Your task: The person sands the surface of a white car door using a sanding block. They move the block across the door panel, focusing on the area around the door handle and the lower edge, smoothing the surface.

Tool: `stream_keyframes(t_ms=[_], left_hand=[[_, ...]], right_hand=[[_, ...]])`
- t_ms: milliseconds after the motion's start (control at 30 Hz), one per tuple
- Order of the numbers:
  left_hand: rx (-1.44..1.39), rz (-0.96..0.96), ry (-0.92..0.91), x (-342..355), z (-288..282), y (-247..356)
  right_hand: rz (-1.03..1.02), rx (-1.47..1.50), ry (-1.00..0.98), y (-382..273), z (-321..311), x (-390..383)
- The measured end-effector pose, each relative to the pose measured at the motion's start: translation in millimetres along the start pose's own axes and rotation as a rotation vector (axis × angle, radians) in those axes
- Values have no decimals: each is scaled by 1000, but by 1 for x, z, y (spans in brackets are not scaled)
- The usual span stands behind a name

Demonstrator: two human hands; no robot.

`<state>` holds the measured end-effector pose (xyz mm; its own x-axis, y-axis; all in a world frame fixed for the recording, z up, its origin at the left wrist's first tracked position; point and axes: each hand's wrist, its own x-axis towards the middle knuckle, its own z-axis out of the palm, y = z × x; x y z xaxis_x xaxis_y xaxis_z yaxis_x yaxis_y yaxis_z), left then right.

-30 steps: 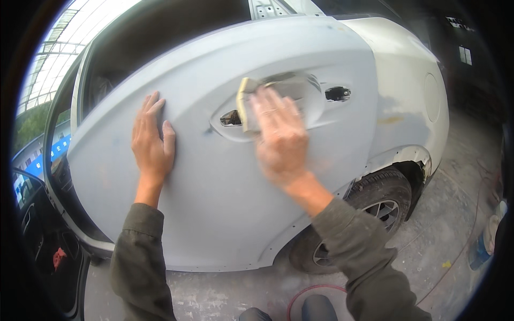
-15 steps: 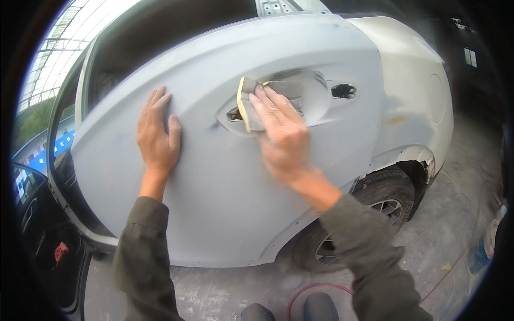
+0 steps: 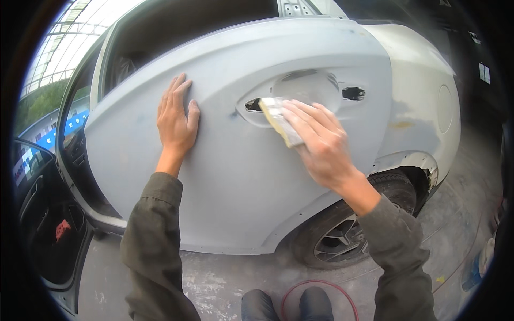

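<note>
Primed rear car door [image 3: 235, 176], sanding at handle recess [image 3: 300, 91]

Sanding pad [image 3: 279, 120] gripped by right hand [image 3: 321, 144]; left hand [image 3: 175, 119] laid flat, open. Risk judged: primer cut through at recess edges by uneven pressure.

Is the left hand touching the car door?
Touching. The head view shows the left hand laid flat, palm down, on the grey door, with no gap visible.

On the car door [image 3: 225, 176], the left hand [image 3: 175, 120] lies left of the handle recess [image 3: 300, 93].
</note>
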<state>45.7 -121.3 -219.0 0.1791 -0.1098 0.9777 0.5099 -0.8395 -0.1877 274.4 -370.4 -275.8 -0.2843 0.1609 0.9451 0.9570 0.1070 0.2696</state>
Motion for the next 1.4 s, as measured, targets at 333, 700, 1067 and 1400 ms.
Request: stream_keyframes(t_ms=[333,700,1067,1400], left_hand=[[-221,92,-103,68,40,125],[-461,58,-207,65,21,90],[66,191,-97,21,4,42],[103,227,-74,17,2,33]], right_hand=[[-84,-97,-37,4,-33,-25],[-151,-172,32,15,4,-32],[182,-10,147,-27,60,2],[357,13,295,-48,101,26]])
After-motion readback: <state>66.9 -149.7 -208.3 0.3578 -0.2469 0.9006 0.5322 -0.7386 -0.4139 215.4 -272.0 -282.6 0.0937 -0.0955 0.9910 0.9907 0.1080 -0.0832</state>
